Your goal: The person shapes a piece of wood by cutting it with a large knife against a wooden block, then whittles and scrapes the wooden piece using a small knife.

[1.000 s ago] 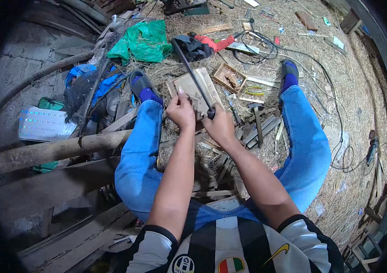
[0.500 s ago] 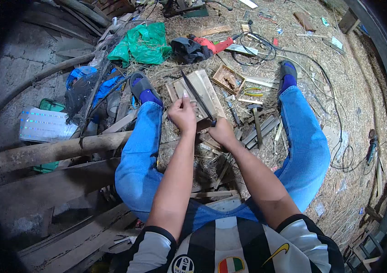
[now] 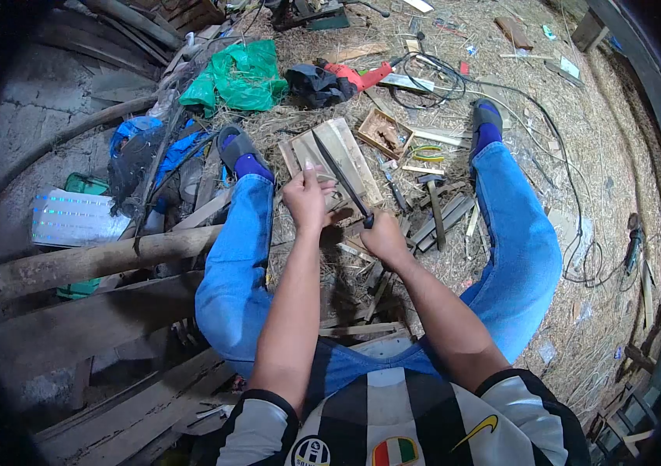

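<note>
A knife with a long dark blade (image 3: 340,172) and a black handle is in my right hand (image 3: 385,237), whose fingers wrap round the handle. The blade slants up and to the left, its tip over light wooden boards (image 3: 358,159) lying between my feet. Left of the blade is my left hand (image 3: 305,199), thumb raised and fingers partly spread. I see nothing held in it, and its fingers look apart from the blade. A hammer (image 3: 437,211) lies right of my right hand, near a narrow hand tool (image 3: 397,193) and yellow-handled pliers (image 3: 427,154).
A small wooden box (image 3: 385,133) with brown pieces inside stands beyond the boards. Further off lie a red power tool (image 3: 361,76), its black cable (image 3: 455,74) and a green plastic bag (image 3: 245,74). A thick pole (image 3: 97,256) and planks lie on my left.
The knife has drawn slightly back towards me and to the right. My left fingers have spread more beside the blade.
</note>
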{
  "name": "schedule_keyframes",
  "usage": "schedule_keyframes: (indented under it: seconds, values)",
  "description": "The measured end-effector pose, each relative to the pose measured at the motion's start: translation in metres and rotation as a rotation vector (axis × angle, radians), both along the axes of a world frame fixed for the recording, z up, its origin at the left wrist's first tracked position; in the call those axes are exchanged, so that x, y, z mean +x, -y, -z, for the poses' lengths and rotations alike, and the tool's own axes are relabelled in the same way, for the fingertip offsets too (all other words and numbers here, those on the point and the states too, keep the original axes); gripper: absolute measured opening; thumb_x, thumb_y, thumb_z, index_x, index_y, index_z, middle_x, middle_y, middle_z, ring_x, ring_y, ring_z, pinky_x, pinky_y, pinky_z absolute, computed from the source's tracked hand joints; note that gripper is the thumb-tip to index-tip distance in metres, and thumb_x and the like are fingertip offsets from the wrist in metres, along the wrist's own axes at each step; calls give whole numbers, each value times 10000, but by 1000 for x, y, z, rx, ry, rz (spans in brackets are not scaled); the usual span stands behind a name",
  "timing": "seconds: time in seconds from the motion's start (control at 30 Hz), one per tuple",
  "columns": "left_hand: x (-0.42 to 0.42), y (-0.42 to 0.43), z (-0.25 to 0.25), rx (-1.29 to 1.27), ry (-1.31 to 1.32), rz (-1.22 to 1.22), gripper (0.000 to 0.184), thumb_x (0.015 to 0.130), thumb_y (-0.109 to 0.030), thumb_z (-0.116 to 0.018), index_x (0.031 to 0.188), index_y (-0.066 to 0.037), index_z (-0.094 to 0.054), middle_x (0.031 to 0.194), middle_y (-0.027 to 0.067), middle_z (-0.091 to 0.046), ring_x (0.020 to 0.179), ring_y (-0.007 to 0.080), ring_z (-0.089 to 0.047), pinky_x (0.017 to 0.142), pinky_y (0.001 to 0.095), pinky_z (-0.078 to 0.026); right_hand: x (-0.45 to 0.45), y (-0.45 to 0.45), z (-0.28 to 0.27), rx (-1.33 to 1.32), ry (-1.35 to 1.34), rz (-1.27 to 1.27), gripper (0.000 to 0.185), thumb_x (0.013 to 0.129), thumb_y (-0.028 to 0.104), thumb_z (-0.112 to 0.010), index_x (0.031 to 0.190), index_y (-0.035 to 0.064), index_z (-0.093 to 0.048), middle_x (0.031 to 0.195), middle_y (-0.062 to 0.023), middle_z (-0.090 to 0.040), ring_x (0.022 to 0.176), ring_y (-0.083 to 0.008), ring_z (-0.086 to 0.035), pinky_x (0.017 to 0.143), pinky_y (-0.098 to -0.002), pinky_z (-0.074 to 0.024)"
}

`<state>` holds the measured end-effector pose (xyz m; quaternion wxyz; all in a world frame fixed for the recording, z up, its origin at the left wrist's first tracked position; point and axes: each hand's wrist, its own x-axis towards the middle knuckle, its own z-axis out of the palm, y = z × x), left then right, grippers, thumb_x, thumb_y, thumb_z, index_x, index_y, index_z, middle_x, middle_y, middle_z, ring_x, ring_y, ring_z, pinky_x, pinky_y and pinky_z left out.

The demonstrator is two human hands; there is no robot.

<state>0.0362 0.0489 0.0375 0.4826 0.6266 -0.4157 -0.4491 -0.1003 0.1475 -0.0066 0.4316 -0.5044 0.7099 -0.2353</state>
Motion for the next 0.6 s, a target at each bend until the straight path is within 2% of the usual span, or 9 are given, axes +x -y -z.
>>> schedule_keyframes:
  seconds: [0.13, 0.2, 0.3, 0.43, 0.53, 0.6]
  values:
    - [-4, -14, 6, 16, -20, 81, 438, 1025, -329, -510, 948, 58, -700, 715, 105, -683, 608, 156, -687, 537, 266, -559, -6, -10, -17, -7, 3, 53, 347, 766, 132, -640, 1056, -59, -634, 917, -341, -646, 908, -472, -645, 835, -510, -514]
    - [-9, -19, 9, -23, 52, 88, 444, 1024, -341, -511, 948, 52, -702, 720, 103, -688, 610, 152, -686, 537, 259, -552, -7, -13, -25, 18, 24, 131, 262, 724, 83, -606, 947, -56, -615, 835, -303, -649, 852, -466, -647, 792, -505, -512]
    - [-9, -20, 10, -62, 29, 88, 449, 1022, -352, -512, 952, 48, -705, 701, 92, -685, 606, 145, -681, 546, 258, -550, -6, -13, -22, -23, -12, 141, 288, 768, 120, -628, 987, -67, -620, 864, -332, -649, 883, -480, -646, 819, -516, -515]
    - [-7, -21, 6, -52, 45, 79, 450, 1022, -356, -511, 948, 41, -708, 697, 87, -686, 597, 138, -674, 548, 260, -546, -2, -2, -22, -38, -64, 109, 279, 777, 137, -648, 972, -58, -605, 839, -320, -651, 868, -472, -651, 792, -521, -520]
    - [-5, -21, 11, -60, 106, 51, 447, 1024, -354, -507, 942, 35, -712, 692, 91, -687, 591, 134, -669, 547, 264, -543, 2, 6, -43, -95, -67, 83, 279, 771, 128, -650, 983, -45, -596, 833, -318, -652, 854, -470, -654, 778, -523, -524]
    - [-1, -22, 12, -110, 266, 98, 443, 1026, -347, -502, 944, 32, -715, 691, 92, -689, 592, 135, -670, 541, 261, -535, 7, 9, -58, -203, 23, 148, 272, 762, 100, -633, 996, -34, -599, 839, -311, -657, 848, -470, -655, 775, -521, -528]
